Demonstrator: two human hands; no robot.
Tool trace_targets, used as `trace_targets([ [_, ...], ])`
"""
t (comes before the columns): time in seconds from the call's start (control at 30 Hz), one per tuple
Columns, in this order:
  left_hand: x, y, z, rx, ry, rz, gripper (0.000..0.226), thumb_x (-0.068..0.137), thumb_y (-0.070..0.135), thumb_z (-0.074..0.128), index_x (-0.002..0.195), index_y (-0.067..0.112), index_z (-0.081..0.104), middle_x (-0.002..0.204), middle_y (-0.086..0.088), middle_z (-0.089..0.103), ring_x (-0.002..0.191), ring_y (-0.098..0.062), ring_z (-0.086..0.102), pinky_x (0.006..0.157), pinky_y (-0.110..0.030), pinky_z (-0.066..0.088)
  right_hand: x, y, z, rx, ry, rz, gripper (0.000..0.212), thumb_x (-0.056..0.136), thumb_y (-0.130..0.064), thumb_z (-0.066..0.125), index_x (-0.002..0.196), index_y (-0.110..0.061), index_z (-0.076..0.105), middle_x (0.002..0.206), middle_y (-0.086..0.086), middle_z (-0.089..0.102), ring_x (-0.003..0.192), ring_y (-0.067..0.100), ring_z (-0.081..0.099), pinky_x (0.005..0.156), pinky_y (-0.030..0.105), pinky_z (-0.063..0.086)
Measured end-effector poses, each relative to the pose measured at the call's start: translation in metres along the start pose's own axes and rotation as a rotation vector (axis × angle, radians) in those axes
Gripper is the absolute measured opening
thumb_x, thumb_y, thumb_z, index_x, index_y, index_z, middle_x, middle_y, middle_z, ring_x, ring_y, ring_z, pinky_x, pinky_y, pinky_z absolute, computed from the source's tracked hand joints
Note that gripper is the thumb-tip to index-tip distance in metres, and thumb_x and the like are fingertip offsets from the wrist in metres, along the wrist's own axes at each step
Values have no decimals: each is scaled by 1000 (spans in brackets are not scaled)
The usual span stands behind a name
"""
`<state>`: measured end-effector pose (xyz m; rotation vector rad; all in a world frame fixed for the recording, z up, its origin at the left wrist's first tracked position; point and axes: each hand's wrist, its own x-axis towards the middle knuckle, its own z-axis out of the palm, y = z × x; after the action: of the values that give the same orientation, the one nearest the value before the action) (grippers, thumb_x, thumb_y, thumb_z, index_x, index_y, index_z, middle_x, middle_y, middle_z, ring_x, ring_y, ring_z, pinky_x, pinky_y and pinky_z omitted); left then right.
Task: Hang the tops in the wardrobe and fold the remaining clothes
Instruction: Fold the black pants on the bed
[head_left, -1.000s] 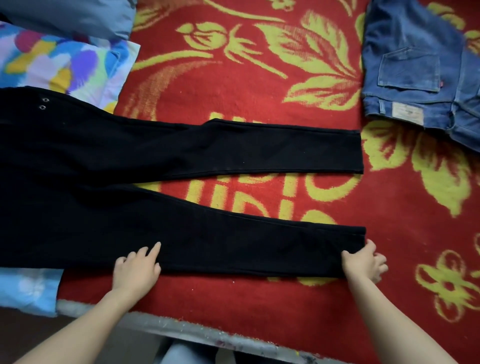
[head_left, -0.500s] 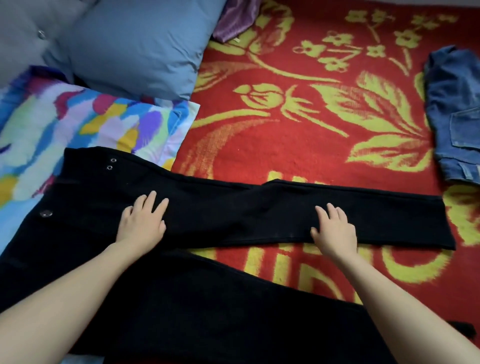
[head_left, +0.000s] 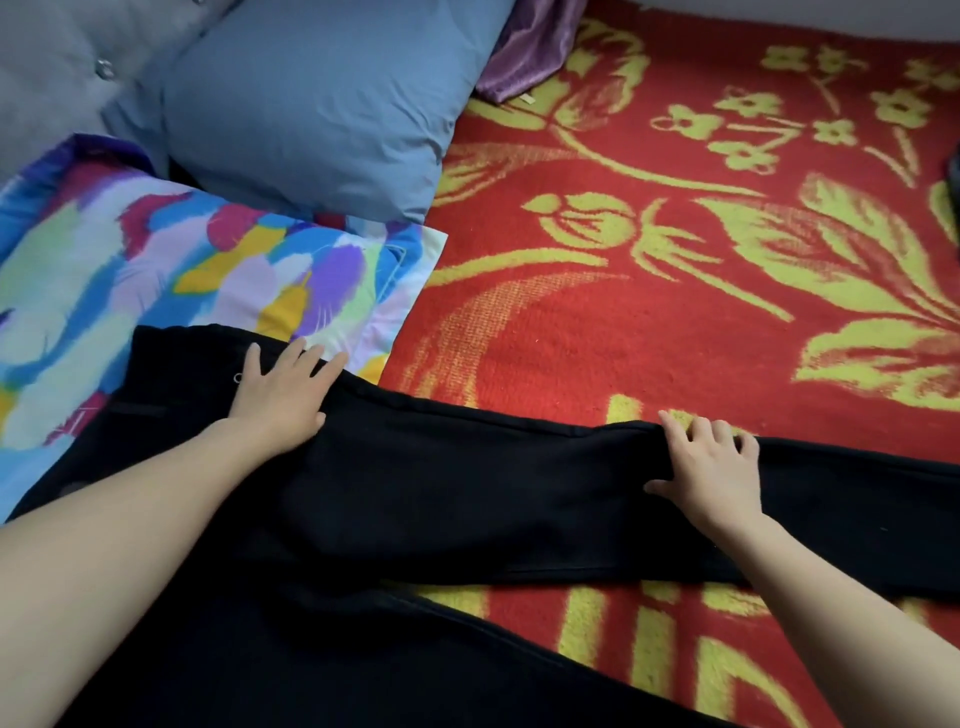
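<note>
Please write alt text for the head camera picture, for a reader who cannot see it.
Two bare hands rest on black trousers spread over a red blanket with yellow flowers: the left hand lies flat near the waistband, the right hand on the far leg, fingers bent at its edge.

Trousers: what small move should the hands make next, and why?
Probably pull the far leg over onto the near leg. The left hand and right hand lie at its far edge, and blanket shows between the legs.
</note>
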<state>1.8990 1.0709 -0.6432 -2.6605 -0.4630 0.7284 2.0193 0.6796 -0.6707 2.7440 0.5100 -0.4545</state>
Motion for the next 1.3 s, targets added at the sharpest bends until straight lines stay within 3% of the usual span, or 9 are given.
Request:
trace_targets([
  [0.13, -19, -7, -6, -180, 379, 36, 35, 75, 15, 69, 108, 7, 62, 98, -14, 59, 100, -31, 55, 99, -51, 29, -30, 5, 7, 97, 286, -48, 34, 61, -12, 84, 81, 2, 60, 81, 19, 59, 85, 39, 57, 81, 49, 42],
  [0.27, -85, -25, 19, -163, 685, 199, 18, 65, 15, 47, 71, 6, 61, 63, -11, 53, 59, -29, 58, 71, -39, 35, -84, 19, 31, 131, 439, -183, 28, 49, 12, 78, 64, 3, 57, 62, 17, 54, 58, 37, 58, 55, 44, 48],
  [0.33, -121, -32, 42, -170, 700, 227, 20, 68, 14, 41, 76, 7, 58, 61, -10, 51, 56, -29, 56, 66, -39, 33, -112, 21, 41, 173, 481, -257, 10, 61, 11, 51, 64, 3, 58, 58, 16, 50, 50, 35, 53, 41, 39, 44],
  [0.4, -157, -36, 66, -185, 703, 231, 22, 66, 10, 38, 84, 8, 52, 61, -10, 52, 54, -30, 55, 64, -38, 33, -139, 18, 51, 176, 479, -346, 25, 64, 1, 34, 62, 2, 59, 57, 13, 49, 47, 34, 50, 36, 35, 40],
  [0.67, -258, -39, 115, -258, 649, 261, 31, 61, -2, 33, 86, 11, 46, 56, -7, 50, 59, -27, 44, 60, -35, 31, -245, 8, 78, 182, 403, -509, 21, 65, -5, 38, 85, -11, 41, 55, 9, 51, 43, 25, 52, 34, 26, 38],
  [0.87, -301, -29, 138, -170, 490, 174, 38, 68, -7, 28, 78, 2, 63, 56, -11, 48, 49, -28, 51, 45, -35, 41, -286, -14, 92, 145, 272, -432, 31, 60, -4, 33, 83, -7, 54, 54, 10, 51, 41, 26, 50, 31, 26, 38],
  [0.97, -301, -18, 136, -120, 408, 43, 32, 63, -18, 47, 84, 0, 63, 62, -15, 47, 54, -30, 50, 49, -37, 42, -287, -21, 92, 77, 97, -377, 24, 53, -4, 56, 71, -3, 71, 57, 13, 53, 42, 29, 52, 29, 32, 39],
  [1.03, -306, -9, 138, -138, 336, 4, 49, 43, -23, 67, 88, -2, 67, 66, -18, 49, 56, -32, 51, 53, -41, 42, -286, -20, 94, 85, -25, -331, 48, 25, -1, 82, 72, -4, 72, 58, 12, 54, 45, 30, 54, 31, 34, 40],
  [1.3, -303, 55, 130, -143, 357, 191, 57, 43, -12, 73, 98, 2, 71, 90, -25, 62, 70, -36, 61, 60, -47, 48, -278, 33, 89, 60, -68, -147, 67, 19, 11, 83, 85, -1, 72, 64, 19, 55, 53, 37, 55, 42, 38, 44],
])
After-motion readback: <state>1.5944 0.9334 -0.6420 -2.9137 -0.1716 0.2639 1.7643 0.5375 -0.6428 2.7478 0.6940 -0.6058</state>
